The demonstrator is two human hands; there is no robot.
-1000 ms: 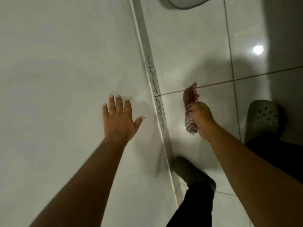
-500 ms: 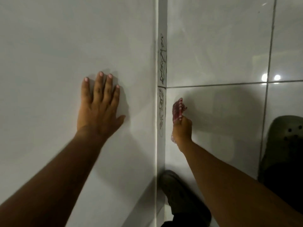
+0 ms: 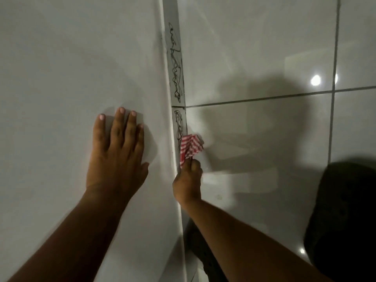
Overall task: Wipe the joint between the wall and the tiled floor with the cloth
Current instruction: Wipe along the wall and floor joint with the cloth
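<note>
My left hand [image 3: 117,157] lies flat on the pale wall [image 3: 71,88], fingers spread and holding nothing. A narrow skirting strip [image 3: 176,78] with black scribbles runs between the wall and the glossy tiled floor [image 3: 254,47]. My right hand [image 3: 188,180] is closed on a red-and-white striped cloth [image 3: 190,148]. The cloth sticks out past my fingers and presses against the strip at floor level, just below a tile seam.
Dark grout lines [image 3: 284,96] cross the floor tiles. My dark shoe [image 3: 345,220] stands on the floor at the right, and my other foot [image 3: 205,255] sits partly hidden under my right forearm near the wall. Lamp glare [image 3: 315,80] reflects on the tiles.
My right hand has carried the cloth left, from the open floor to the scribbled strip at the wall's foot. The view has moved closer and my left hand stays flat on the wall.
</note>
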